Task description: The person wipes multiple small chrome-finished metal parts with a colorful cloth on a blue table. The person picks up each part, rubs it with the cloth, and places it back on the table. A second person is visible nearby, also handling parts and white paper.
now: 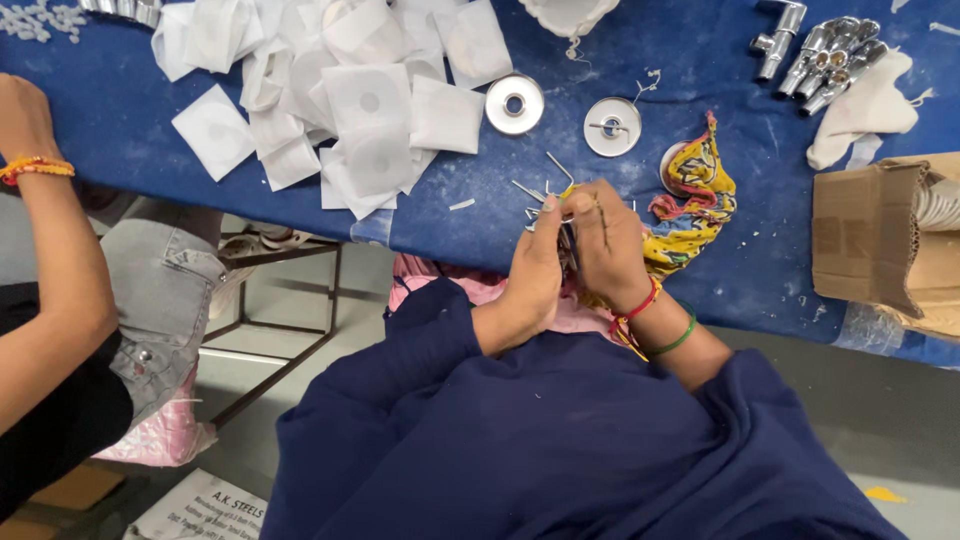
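From my seat the scene looks evenly lit by soft, diffuse light from overhead, bright with no harsh shadows. I see glare on the round metal discs (515, 103) and the chrome fittings (822, 52) near the far right corner of the blue table (120, 120). The white pouches (370, 100) are nearly blown out. Edges bow slightly; focus is fair, with the hands slightly soft.

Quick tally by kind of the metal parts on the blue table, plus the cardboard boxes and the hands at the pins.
Round metal discs lying bare: 2, one and another
Clusters of chrome fittings: 1
Cardboard boxes: 1
Hands at the thin metal pins: 2, left hand and right hand
Total: 6
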